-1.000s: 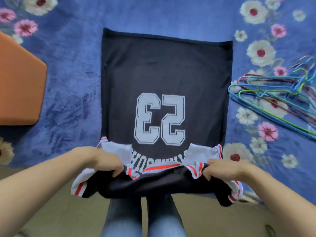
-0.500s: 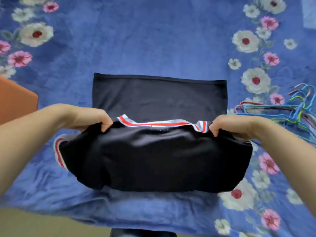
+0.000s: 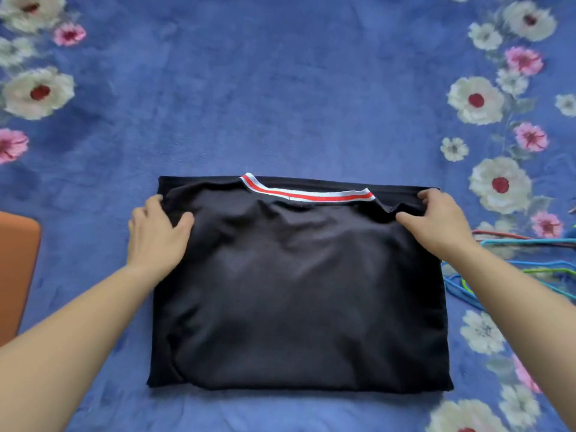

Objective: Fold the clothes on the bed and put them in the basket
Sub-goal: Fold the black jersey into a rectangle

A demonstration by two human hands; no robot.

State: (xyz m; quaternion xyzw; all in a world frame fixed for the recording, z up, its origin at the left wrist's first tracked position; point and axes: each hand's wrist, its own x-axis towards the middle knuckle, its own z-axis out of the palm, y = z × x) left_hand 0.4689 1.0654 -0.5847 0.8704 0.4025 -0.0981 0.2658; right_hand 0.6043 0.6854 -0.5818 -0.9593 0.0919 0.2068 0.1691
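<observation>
At the left edge an orange object (image 3: 17, 275) is showing only in part; whether it is the basket cannot be told. The left hand (image 3: 159, 232) is resting on the upper left corner of the black jersey (image 3: 296, 291), thumb lying on top of the cloth and fingers nearly straight along its side edge. Whether it is pinching the layer or merely pressing it cannot be told. The jersey is lying on the blue floral bed cover (image 3: 280, 88) as a rectangle, doubled over so that the striped collar trim (image 3: 307, 194) is sitting just short of the far edge of the layer beneath. The cloth is puckering between the hands. The right hand (image 3: 436, 222) is pinching the upper right corner, fingers curled over the far edge and thumb set on the top face. Further right, coloured wire hangers (image 3: 530, 263) are lying on the cover, just beside the jersey. Judged from this arrangement, the fold in half is nearing completion; smoothing, perhaps one more fold, and the transfer to the basket are remaining. No other garments are showing.
</observation>
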